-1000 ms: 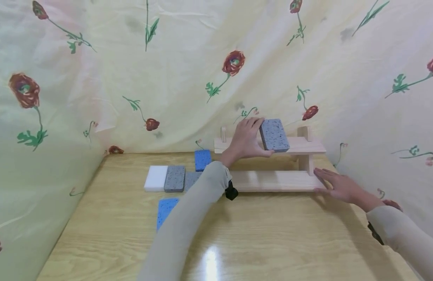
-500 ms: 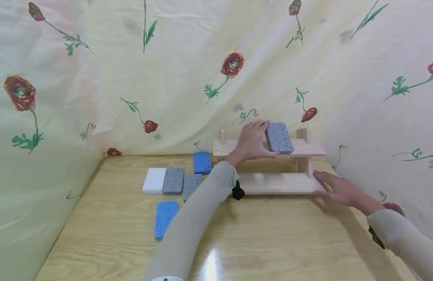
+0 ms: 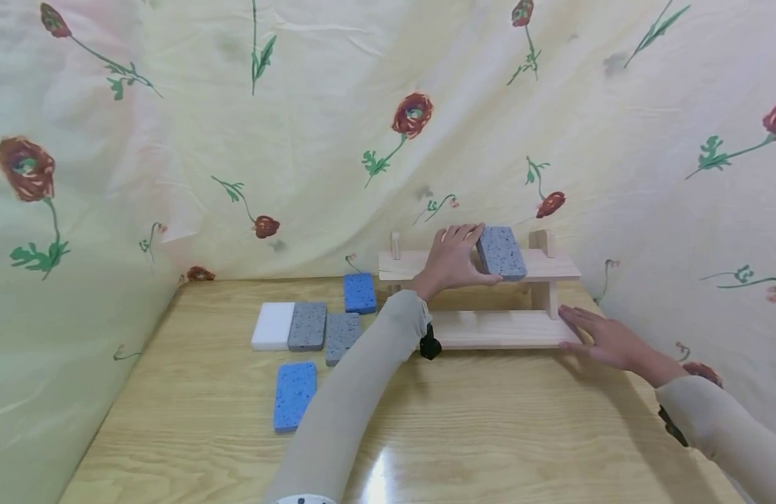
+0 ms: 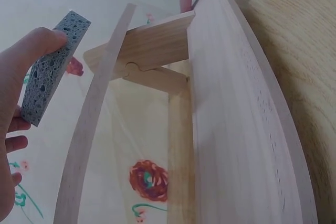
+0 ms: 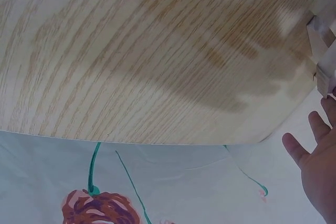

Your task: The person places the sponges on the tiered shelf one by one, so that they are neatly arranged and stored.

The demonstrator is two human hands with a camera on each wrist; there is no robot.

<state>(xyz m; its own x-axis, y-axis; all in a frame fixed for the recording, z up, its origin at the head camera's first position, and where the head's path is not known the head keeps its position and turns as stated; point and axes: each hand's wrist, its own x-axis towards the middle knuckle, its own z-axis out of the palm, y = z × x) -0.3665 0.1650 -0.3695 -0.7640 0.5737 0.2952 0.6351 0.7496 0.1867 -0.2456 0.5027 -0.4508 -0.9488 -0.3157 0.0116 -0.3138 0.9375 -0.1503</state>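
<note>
Backdrop: pale cream cloth [image 3: 312, 154] behind the table and along both sides — lightly creased, printed with red flowers [image 3: 413, 115] on green stems. Table [image 3: 520, 427]: light wood-grain top, bright elongated glare [image 3: 378, 476] low in head view — soft shadow [image 3: 639, 420] toward right.

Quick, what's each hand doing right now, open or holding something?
Left hand: closed, holding a gray speckled block.
Right hand: open, holding nothing, at the end of the wooden shelf.

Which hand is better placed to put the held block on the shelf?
Probably the left hand: it grips the gray block near the upper board. The right hand, touching the lower board, holds none.
</note>
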